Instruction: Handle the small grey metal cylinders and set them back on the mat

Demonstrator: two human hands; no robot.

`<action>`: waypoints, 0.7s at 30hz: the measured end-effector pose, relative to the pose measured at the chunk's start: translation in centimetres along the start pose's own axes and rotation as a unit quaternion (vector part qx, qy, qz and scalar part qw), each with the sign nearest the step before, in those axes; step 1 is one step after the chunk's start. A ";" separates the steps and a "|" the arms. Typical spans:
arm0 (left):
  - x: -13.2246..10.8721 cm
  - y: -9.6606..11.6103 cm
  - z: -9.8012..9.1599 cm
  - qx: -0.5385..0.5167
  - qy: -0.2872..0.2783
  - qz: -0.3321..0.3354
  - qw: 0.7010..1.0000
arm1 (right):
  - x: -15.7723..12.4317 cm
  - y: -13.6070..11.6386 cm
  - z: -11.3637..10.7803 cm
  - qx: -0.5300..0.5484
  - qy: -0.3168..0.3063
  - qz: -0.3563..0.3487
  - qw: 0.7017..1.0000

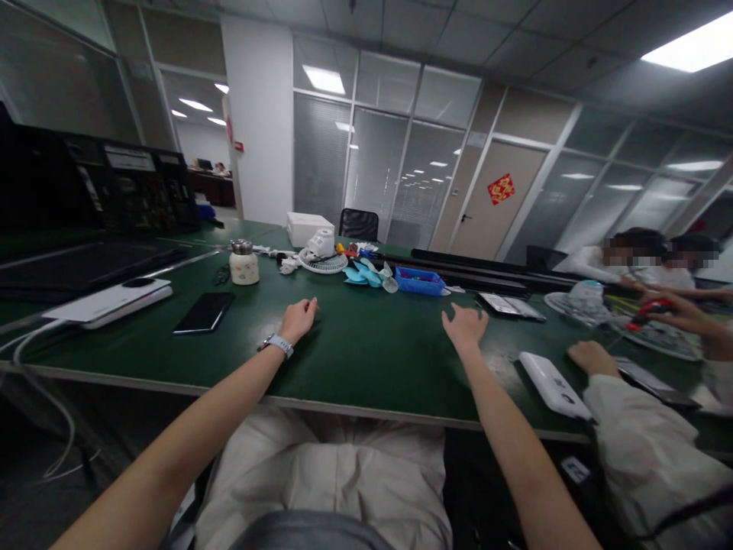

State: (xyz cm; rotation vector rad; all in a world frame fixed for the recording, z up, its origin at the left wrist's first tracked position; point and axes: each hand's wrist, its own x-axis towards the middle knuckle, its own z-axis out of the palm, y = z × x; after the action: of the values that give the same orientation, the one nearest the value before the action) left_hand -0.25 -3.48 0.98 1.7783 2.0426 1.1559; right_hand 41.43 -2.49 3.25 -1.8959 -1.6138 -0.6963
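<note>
We find the left grip (298,317) resting on the green desk (366,351), fingers loosely curled and released, with nothing in it. A wristwatch (277,344) with a pale band sits on that wrist. The right grip (465,327) lies palm down on the same desk, well apart from the left, fingers spread and released, grasping nothing. Nearest to the left grip we note a black phone (205,312), lying flat to its left, near it but not touching. Further left, a flat white unit (111,300) lies on the desk, with a white cable (34,340) running off toward the desk edge. Behind the phone stands a small cream jar (243,263) with a metal lid, upright. Toward the far side of the desk we see a small white fan (321,252), light blue fan blades (369,273) lying just beside it, and a blue tray (420,281) just right of the blades. The tray lies ahead of the right grip, clearly apart from it. To the right, a co-worker's hand (592,357), coming out of a white sleeve (641,435), rests on the desk just beside a second white unit (553,382), which lies flat near the desk edge.
</note>
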 end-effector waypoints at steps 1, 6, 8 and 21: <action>0.0 0.0 0.0 0.001 0.001 0.001 1.000 | 0.3 -0.2 0.4 -0.012 -0.019 0.005 1.000; 0.0 0.0 0.2 0.010 0.002 0.013 1.000 | 0.9 0.4 1.6 -0.048 -0.037 0.046 0.997; 0.0 0.0 0.3 0.013 0.003 0.012 1.000 | 1.0 1.0 1.8 -0.055 -0.055 0.064 0.995; -0.2 0.7 0.9 -0.022 0.053 0.076 0.995 | 1.2 -3.1 -1.0 0.051 0.009 -0.024 0.998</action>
State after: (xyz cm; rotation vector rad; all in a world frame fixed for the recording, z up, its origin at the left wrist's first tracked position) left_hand 0.83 -3.28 0.81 1.9184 1.9486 1.3538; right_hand 38.55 -1.96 5.02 -1.7789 -1.6577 -0.6370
